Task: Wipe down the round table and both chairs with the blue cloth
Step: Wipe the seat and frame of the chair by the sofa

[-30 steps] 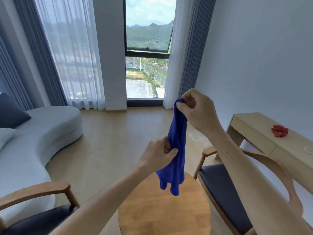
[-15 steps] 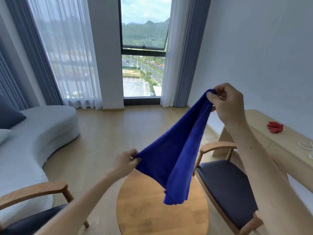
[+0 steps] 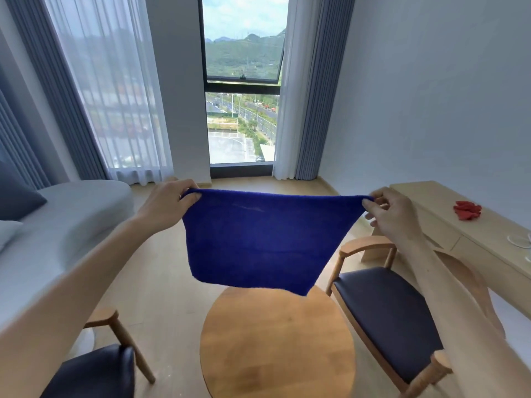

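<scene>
Blue cloth (image 3: 264,242) covers the far rim of the round table (image 3: 277,349) at 12 o'clock and the floor behind it. Table's near edge cut off at 6 o'clock by frame bottom. Left chair (image 3: 94,372) at 7 o'clock: only part of seat and one arm post in frame. Right chair (image 3: 385,320) partly behind the right forearm. Glass items at 3 o'clock on the desk (image 3: 448,225) clipped by the frame edge, can't identify. Red thing (image 3: 467,210) too small to tell.

Home lounge: sofa (image 3: 66,214), curtains (image 3: 115,90).
</scene>
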Demonstrator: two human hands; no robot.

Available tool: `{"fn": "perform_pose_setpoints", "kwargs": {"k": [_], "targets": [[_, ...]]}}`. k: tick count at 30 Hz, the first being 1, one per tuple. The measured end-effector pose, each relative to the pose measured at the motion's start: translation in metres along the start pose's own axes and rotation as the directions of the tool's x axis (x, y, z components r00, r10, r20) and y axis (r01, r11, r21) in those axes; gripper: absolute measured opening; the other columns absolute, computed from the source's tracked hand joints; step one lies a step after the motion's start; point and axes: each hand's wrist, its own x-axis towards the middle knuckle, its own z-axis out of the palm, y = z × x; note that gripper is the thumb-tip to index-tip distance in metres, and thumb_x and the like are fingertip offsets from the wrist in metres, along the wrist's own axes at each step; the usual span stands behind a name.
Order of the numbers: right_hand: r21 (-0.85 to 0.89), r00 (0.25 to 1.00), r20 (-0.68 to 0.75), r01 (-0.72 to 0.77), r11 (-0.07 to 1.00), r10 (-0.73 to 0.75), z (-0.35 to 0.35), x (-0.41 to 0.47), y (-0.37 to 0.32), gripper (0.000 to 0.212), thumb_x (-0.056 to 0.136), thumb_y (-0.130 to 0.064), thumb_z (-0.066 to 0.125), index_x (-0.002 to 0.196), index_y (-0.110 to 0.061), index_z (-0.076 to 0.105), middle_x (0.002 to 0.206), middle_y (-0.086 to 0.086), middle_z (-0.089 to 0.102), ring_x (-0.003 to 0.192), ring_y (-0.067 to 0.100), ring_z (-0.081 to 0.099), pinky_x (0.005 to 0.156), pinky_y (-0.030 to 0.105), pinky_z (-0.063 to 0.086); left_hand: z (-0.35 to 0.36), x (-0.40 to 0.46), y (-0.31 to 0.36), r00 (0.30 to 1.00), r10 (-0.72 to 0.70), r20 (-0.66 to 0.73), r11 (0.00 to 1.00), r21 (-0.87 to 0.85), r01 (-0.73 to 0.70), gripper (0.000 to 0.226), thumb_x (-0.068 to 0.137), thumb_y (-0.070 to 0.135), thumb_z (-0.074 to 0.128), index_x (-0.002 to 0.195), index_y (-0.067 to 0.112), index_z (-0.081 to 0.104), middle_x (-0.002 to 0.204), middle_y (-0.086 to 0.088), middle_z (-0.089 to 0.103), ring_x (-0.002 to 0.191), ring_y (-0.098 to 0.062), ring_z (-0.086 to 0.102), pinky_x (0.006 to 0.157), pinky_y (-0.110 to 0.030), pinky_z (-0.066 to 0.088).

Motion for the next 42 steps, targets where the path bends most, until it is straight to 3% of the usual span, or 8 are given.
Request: {"fn": "perform_pose_setpoints", "kwargs": {"k": [3,8,17,23,31,35,39,42], "targets": [[-0.053,0.999,0.0,0.045,0.998,-0.045,0.003,0.001,-0.001,0.01,0.095,-0.023,0.057,0.102,-0.016,0.061,0.079,-0.002,0.066,0.066,0.009,0.064,0.055,0.018,0.046,-0.007,0.001,0.003,0.999,-0.015,0.028,0.999,0.033,0.014,0.02,0.1,0.019,0.044,0.088,0.014,0.059,0.076,-0.006,0.06,0.07,-0.024,0.059,0.067,-0.037,0.047],[-0.045,0.998,-0.012,0.067,0.997,-0.068,0.005,0.005,-0.005,0.007,0.096,-0.022,0.055,0.102,-0.019,0.059,0.077,-0.004,0.068,0.068,0.007,0.066,0.057,0.018,0.05,-0.015,0.001,0.009,1.0,-0.005,0.012,0.999,0.034,0.004,0.016,0.1,0.018,0.046,0.091,0.017,0.059,0.069,0.007,0.056,0.064,-0.006,0.053,0.061,-0.023,0.038],[0.034,0.999,0.029,-0.017,0.999,0.016,0.006,0.005,-0.003,0.003,0.094,-0.015,0.059,0.095,-0.017,0.061,0.073,0.0,0.07,0.058,0.011,0.069,0.055,0.028,0.059,-0.02,0.0,0.008,0.983,-0.149,0.109,0.935,-0.309,0.176,0.013,0.092,0.009,0.061,0.104,0.01,0.067,0.091,-0.017,0.067,0.087,-0.032,0.064,0.082,-0.047,0.056],[0.161,0.986,0.072,-0.158,0.974,0.148,0.007,0.009,0.001,0.009,0.089,-0.008,0.063,0.094,-0.014,0.065,0.069,0.004,0.07,0.054,0.019,0.068,0.048,0.027,0.052,-0.021,0.003,0.004,0.952,-0.205,0.226,0.851,-0.439,0.288,0.02,0.089,0.002,0.063,0.106,0.012,0.065,0.095,-0.016,0.066,0.088,-0.026,0.062,0.071,-0.035,0.055],[0.197,0.972,0.116,-0.226,0.954,0.206,0.007,0.011,-0.007,0.008,0.089,-0.006,0.06,0.091,-0.011,0.067,0.077,0.007,0.067,0.061,0.018,0.061,0.048,0.021,0.043,-0.008,0.006,-0.004,0.879,-0.35,0.323,0.544,-0.694,0.472,0.014,0.095,0.023,0.059,0.091,0.012,0.067,0.084,-0.005,0.062,0.079,-0.018,0.059,0.078,-0.038,0.052],[0.175,0.969,0.149,-0.223,0.959,0.198,0.007,0.009,-0.013,0.009,0.092,-0.009,0.057,0.094,-0.012,0.065,0.083,0.004,0.069,0.074,0.018,0.066,0.057,0.023,0.05,-0.001,0.007,-0.009,0.861,-0.46,0.218,0.57,-0.671,0.474,0.014,0.094,0.018,0.061,0.099,0.008,0.068,0.086,-0.007,0.064,0.079,-0.018,0.058,0.076,-0.035,0.054],[0.16,0.962,0.193,-0.225,0.961,0.193,0.008,0.01,-0.012,0.006,0.091,-0.009,0.06,0.094,-0.015,0.062,0.086,0.006,0.068,0.079,0.019,0.066,0.06,0.024,0.052,0.0,0.004,-0.014,0.873,-0.458,0.167,0.64,-0.619,0.454,0.013,0.089,0.011,0.067,0.102,0.01,0.067,0.093,-0.008,0.068,0.082,-0.017,0.064,0.058,-0.021,0.054],[0.126,0.965,0.198,-0.196,0.972,0.169,0.01,0.011,-0.009,0.01,0.09,-0.008,0.062,0.091,-0.018,0.062,0.085,0.006,0.068,0.076,0.02,0.065,0.057,0.024,0.047,0.0,0.001,-0.015,0.879,-0.453,0.148,0.699,-0.553,0.454,0.021,0.085,0.01,0.07,0.105,0.011,0.063,0.091,-0.008,0.068,0.081,-0.017,0.066,0.057,-0.022,0.053]]}}
